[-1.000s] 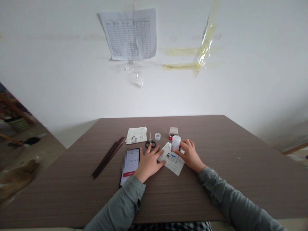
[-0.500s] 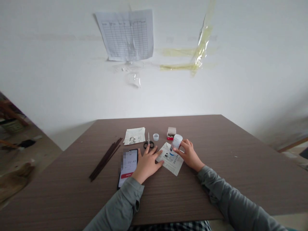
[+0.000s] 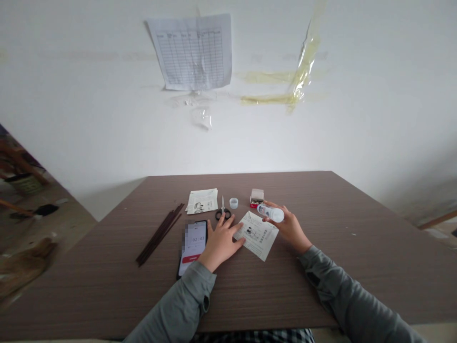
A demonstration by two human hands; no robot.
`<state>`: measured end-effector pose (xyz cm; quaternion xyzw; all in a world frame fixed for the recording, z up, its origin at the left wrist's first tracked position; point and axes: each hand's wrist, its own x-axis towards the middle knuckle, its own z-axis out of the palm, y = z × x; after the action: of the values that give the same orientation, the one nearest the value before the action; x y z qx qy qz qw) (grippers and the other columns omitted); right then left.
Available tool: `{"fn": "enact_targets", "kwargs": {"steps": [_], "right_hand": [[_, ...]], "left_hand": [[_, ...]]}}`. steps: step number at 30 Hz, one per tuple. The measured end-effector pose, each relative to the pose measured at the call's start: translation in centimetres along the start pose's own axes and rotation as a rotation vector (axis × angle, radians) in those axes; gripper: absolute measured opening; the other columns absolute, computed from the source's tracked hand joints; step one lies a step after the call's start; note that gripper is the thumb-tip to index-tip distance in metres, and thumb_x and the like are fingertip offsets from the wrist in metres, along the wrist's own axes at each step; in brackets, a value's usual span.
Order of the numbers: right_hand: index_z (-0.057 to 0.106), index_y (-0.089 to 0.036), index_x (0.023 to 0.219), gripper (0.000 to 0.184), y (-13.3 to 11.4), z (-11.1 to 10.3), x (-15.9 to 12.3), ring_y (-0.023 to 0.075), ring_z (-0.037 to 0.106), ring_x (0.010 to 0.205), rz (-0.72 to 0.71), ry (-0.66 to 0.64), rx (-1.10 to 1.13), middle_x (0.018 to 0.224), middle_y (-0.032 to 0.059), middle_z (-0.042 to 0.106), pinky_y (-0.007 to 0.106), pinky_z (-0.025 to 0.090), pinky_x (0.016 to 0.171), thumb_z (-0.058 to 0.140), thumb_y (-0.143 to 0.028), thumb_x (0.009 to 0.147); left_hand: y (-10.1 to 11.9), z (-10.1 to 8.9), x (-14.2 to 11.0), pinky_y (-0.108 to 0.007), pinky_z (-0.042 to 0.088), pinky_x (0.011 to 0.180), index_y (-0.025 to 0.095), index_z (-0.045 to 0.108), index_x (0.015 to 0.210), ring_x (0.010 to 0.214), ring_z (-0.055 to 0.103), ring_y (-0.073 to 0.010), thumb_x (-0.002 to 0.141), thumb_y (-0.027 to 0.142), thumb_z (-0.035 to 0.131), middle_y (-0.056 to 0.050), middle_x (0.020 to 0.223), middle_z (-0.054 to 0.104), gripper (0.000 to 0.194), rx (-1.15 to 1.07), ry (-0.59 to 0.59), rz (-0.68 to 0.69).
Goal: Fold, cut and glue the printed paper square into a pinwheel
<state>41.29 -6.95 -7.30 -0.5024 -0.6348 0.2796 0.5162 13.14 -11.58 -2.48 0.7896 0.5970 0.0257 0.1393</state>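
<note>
My right hand (image 3: pixel 292 232) grips a white glue stick (image 3: pixel 270 212) with a printed label, tilted almost flat just above the upper right of a printed paper envelope (image 3: pixel 256 237). The envelope lies slantwise on the table. My left hand (image 3: pixel 222 240) lies palm down with fingers spread, the fingertips on the envelope's left corner and near the scissors' handles. Black-handled scissors (image 3: pixel 223 212) point toward the wall. A round translucent cap (image 3: pixel 233 203) sits right of them. Left of my left hand, a phone (image 3: pixel 193 244) shows a timer.
Several dark brown thin sticks (image 3: pixel 159 235) lie at the left. A stack of printed paper pieces (image 3: pixel 202 201) is behind the phone. A small open red box (image 3: pixel 256 197) stands behind the glue stick. The white wall (image 3: pixel 250 147) borders the table's (image 3: pixel 357 247) far edge.
My right hand has tipped the glue stick from nearly upright on the envelope to almost lying flat above it, its end swung rightward. My left hand stays in place; the view shifts slightly.
</note>
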Motion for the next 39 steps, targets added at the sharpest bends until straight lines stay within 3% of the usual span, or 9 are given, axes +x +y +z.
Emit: {"fn": "enact_targets", "kwargs": {"steps": [3,7,11,17,23,27,32,35,39], "right_hand": [[0.101,-0.027,0.14,0.066,0.0,0.0,0.0,0.0499,0.09,0.128,-0.006,0.003,-0.007,0.131,0.0189,0.101,0.072,0.074,0.12,0.1,-0.064,0.086],[0.102,-0.029,0.137,0.062,0.3,0.2,0.1,0.0521,0.089,0.144,-0.009,-0.009,0.066,0.15,0.0187,0.098,0.077,0.067,0.135,0.1,-0.064,0.087],[0.1,-0.027,0.141,0.065,0.8,0.3,0.3,0.0516,0.087,0.153,0.026,-0.03,0.166,0.153,0.0174,0.097,0.076,0.063,0.142,0.101,-0.058,0.084],[0.1,-0.028,0.14,0.063,1.6,0.3,0.5,0.0454,0.094,0.129,0.085,-0.012,0.169,0.143,0.0155,0.1,0.069,0.077,0.12,0.092,-0.062,0.087],[0.103,-0.024,0.131,0.058,1.3,0.1,0.3,0.0421,0.091,0.119,0.016,0.047,0.086,0.129,0.0173,0.097,0.064,0.075,0.114,0.084,-0.065,0.095],[0.103,-0.026,0.12,0.051,1.0,0.4,0.2,0.0373,0.087,0.107,-0.003,0.117,0.04,0.13,0.0167,0.094,0.06,0.075,0.107,0.086,-0.066,0.093],[0.086,-0.031,0.097,0.044,1.2,0.6,0.2,0.0411,0.09,0.109,0.054,0.174,0.062,0.114,0.0125,0.094,0.058,0.076,0.098,0.091,-0.073,0.087],[0.068,-0.034,0.094,0.051,1.5,0.7,0.3,0.0455,0.094,0.113,0.119,0.2,0.104,0.108,0.0101,0.092,0.055,0.075,0.089,0.094,-0.076,0.082],[0.054,-0.036,0.097,0.069,2.1,0.8,0.5,0.0476,0.095,0.118,0.11,0.262,0.145,0.117,0.0092,0.091,0.061,0.077,0.095,0.101,-0.081,0.074]], "left_hand": [[-0.1,0.0,0.1,-0.101,0.025,0.155,0.041,0.077,0.186,0.202,0.031,-0.053,0.123,0.047,0.078,-0.013,0.21,0.053,0.063,-0.007,0.01,0.007],[-0.2,0.1,0.0,-0.1,0.027,0.155,0.041,0.08,0.182,0.201,0.035,-0.0547,0.121,0.045,0.08,-0.013,0.208,0.056,0.061,-0.006,0.027,0.001],[-0.3,0.2,0.0,-0.099,0.029,0.155,0.04,0.083,0.179,0.199,0.038,-0.0564,0.12,0.045,0.082,-0.014,0.206,0.059,0.059,-0.005,0.046,0.011],[-0.3,0.0,-0.1,-0.096,0.029,0.156,0.043,0.083,0.178,0.2,0.036,-0.055,0.121,0.046,0.084,-0.012,0.207,0.059,0.057,0.002,0.038,-0.01],[-0.3,-0.4,-0.3,-0.1,0.026,0.154,0.042,0.084,0.177,0.2,0.034,-0.0568,0.119,0.043,0.084,-0.012,0.208,0.057,0.057,-0.015,0.032,-0.008],[-0.4,-0.3,-0.2,-0.099,0.029,0.154,0.042,0.085,0.175,0.199,0.036,-0.057,0.118,0.042,0.084,-0.012,0.206,0.059,0.057,-0.01,0.043,-0.012],[-0.5,-0.4,-0.2,-0.098,0.029,0.155,0.041,0.084,0.177,0.199,0.035,-0.0574,0.119,0.046,0.083,-0.013,0.206,0.059,0.058,0.0,0.034,-0.015],[-0.5,-0.5,-0.3,-0.098,0.028,0.156,0.041,0.083,0.179,0.201,0.033,-0.0563,0.12,0.046,0.083,-0.013,0.208,0.056,0.059,0.002,0.024,-0.019],[-0.3,-0.7,-0.4,-0.097,0.026,0.157,0.041,0.083,0.18,0.202,0.032,-0.0558,0.121,0.045,0.085,-0.013,0.21,0.053,0.06,-0.001,0.01,-0.033]]}}
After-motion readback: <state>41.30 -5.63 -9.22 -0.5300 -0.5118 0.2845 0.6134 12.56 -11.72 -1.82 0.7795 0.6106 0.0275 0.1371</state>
